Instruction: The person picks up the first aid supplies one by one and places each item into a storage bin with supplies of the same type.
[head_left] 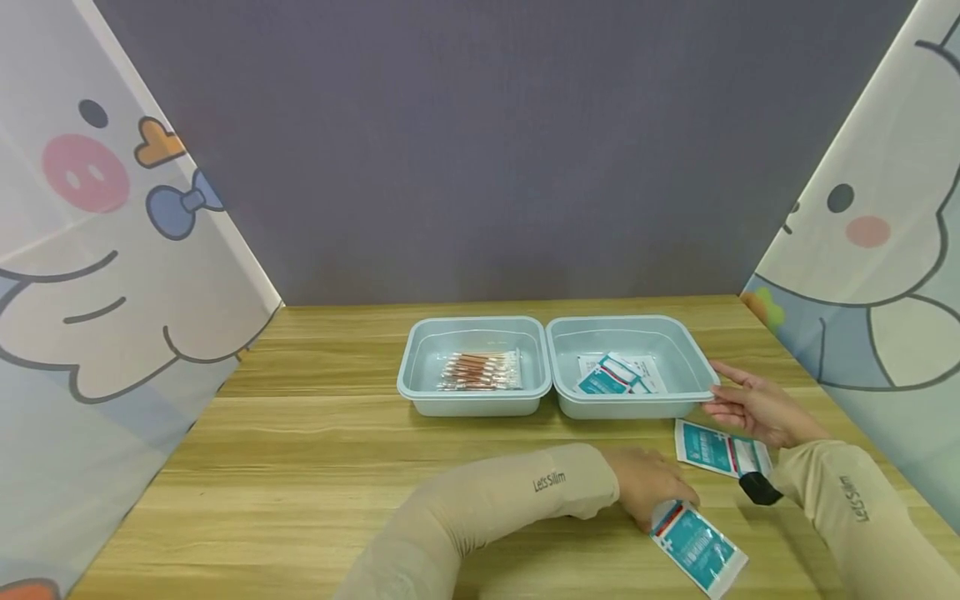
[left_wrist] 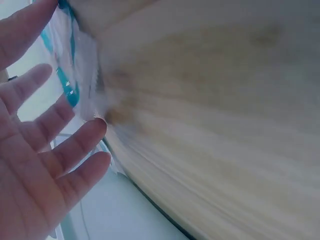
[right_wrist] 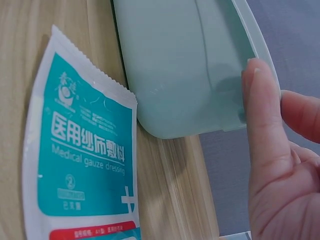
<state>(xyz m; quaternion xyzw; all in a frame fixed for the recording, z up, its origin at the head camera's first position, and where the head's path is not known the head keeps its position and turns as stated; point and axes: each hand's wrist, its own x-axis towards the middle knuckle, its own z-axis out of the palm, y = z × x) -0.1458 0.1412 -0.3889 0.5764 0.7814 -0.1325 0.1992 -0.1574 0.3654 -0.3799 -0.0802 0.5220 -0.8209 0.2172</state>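
My right hand (head_left: 757, 408) pinches the near right corner of the right light-blue plastic box (head_left: 626, 408); in the right wrist view the thumb (right_wrist: 265, 115) lies along the wall at its rim. A few gauze dressing packets (head_left: 611, 375) lie inside that box. Just below this hand, a teal-and-white medical gauze dressing packet (head_left: 723, 450) lies on the table. My left hand (head_left: 648, 483) is low over the table at the upper end of another gauze dressing packet (head_left: 701, 546). The left wrist view has its fingers (left_wrist: 80, 145) spread and fairly straight, with the fingertips right at the packet's edge.
To the left, touching the right box, stands a matching light-blue box (head_left: 476, 407) with bundled brown-tipped cotton swabs (head_left: 480, 371). Both boxes are on a wooden table (head_left: 300, 467) in front of a grey back panel (head_left: 495, 167). Cartoon-printed side panels flank the table.
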